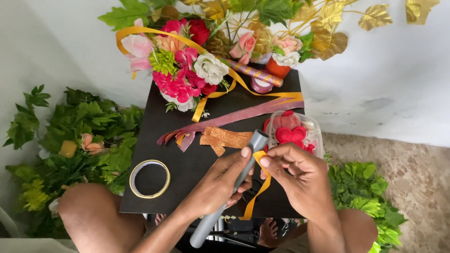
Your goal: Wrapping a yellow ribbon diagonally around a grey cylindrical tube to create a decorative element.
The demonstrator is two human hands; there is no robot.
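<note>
Wall (384,70): plain, pale bluish-white, with faint scuff marks at the lower right. Floor (422,178): mottled beige stone, visible at the right. Tabletop (154,126): small, matte black, set close to the wall. Green foliage (79,126) lies on the floor at both sides. Lighting: soft, even daylight, no hard shadows.

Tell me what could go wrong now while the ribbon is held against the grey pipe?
The yellow ribbon is pinched to the grey pipe only by the right hand, so it may slip. Its loose tail hangs toward the table edge and could snag. The left hand grips the pipe mid-length; its raised end could bump the plastic tub.
</note>
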